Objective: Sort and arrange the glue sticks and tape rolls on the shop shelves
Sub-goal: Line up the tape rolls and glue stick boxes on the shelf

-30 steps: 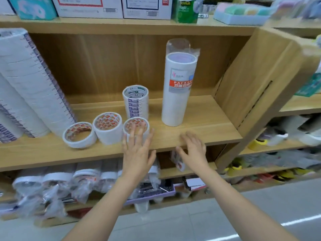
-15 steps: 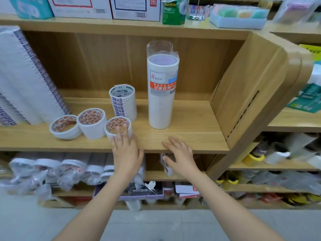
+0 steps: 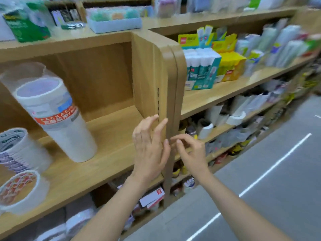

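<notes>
A tall wrapped stack of white packaging tape (image 3: pixel 57 122) stands on the wooden shelf (image 3: pixel 104 160). Left of it are a shorter stack of tape rolls (image 3: pixel 15 150) and a single white roll (image 3: pixel 19 190) at the front edge. My left hand (image 3: pixel 149 148) is raised in front of the shelf's upright divider (image 3: pixel 166 94), fingers spread and holding nothing. My right hand (image 3: pixel 189 150) hovers just right of it with fingers loosely curled, also holding nothing. Glue sticks in a teal display box (image 3: pixel 201 68) stand on the neighbouring shelf to the right.
Yellow boxes (image 3: pixel 229 66) and wrapped goods sit beside the glue sticks. A green tape box (image 3: pixel 26 23) and a pale tray (image 3: pixel 114 20) are on the top shelf. Lower shelves hold bagged tape rolls (image 3: pixel 236 117). Grey floor lies to the right.
The view has swung right, bringing the glue-stick shelf into sight. Both hands have lifted off the shelf's front edge and moved right to the divider.
</notes>
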{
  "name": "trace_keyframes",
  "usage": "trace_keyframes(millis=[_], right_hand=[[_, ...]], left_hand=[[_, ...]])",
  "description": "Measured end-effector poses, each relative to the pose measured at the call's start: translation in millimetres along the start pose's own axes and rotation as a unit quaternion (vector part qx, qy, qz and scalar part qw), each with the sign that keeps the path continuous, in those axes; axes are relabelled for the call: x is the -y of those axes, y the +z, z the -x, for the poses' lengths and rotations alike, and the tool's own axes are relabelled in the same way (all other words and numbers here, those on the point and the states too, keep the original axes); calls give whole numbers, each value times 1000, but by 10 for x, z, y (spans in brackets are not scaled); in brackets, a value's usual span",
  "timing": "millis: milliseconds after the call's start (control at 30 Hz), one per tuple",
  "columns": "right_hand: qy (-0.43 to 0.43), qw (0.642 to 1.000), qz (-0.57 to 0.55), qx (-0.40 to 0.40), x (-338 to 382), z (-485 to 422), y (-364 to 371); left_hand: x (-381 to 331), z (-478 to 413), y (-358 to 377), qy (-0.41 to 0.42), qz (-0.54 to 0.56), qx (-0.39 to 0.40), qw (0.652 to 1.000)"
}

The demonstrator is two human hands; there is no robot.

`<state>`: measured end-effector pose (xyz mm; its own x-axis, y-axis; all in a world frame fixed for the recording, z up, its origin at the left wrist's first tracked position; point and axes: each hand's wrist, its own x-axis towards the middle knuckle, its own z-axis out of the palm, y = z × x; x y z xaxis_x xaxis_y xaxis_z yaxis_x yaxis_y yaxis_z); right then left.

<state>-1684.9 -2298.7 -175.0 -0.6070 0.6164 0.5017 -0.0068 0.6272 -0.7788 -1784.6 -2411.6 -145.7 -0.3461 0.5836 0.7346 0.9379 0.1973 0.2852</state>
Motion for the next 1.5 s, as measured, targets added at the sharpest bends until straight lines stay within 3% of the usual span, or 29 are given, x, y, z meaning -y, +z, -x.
trace_keyframes(millis=[100,167,300,633,900,1133,1500], right_hand=[[8,998,27,-59,-260,-217,-469],[2,996,35,-80,-448,-417,-774],[-6,997,30,-69,-795,-870,-1293],[-18,990,-41,132,-1152,-1923,-1703],[-29,995,-33,89,-1173,-2212,-1464],[-50,997,-13,49,-1257,-2339,-1377],[-75,995,-9,68,-1393,-2444,-1508]], left_hand=[[-390,-299,332,101,24,21,994],[-599,-502,596,105,25,37,993],[-852,-874,1117,14,-15,56,998],[-1107,-1457,1634,-262,-101,21,960],[-853,-1710,1592,-397,43,-30,916],[-872,-1816,1708,-415,14,-12,910],[-1075,-1901,1893,-396,-31,-83,914]])
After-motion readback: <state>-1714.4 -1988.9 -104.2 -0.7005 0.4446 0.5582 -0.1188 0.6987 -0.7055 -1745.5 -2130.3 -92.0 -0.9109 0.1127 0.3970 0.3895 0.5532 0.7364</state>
